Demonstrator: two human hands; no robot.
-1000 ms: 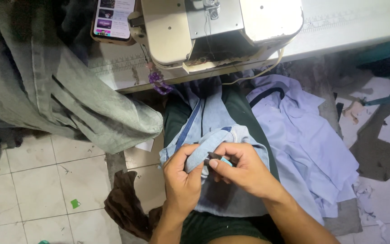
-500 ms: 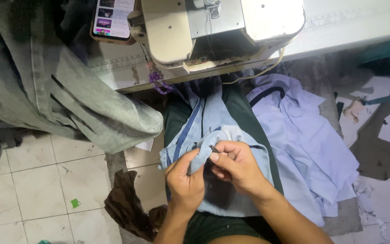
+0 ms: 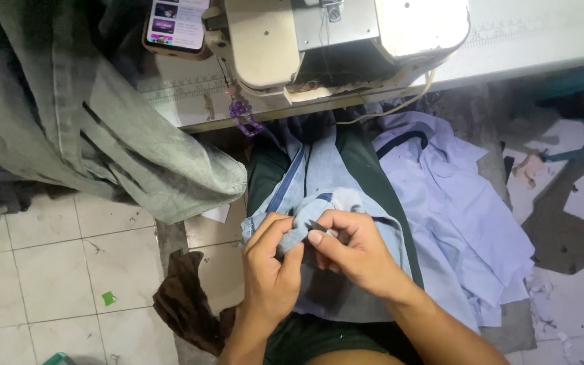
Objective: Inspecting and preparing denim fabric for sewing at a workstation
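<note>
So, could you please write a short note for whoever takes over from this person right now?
Left hand: pinching a fold of the light blue garment on the lap.
Right hand: holding a small dark tool, tip at that fold; what kind of tool, I cannot tell.
Nearby: sewing machine on the table above, phone beside it, more pale blue cloth on the right, grey garment on the left.
Done or left: the picture does not show how far the work on the fold has got.

Soft matt pale-blue cloth garment [image 3: 346,203], smooth glossy cream metal sewing machine [image 3: 265,40], matt grey denim [image 3: 103,135]
</note>
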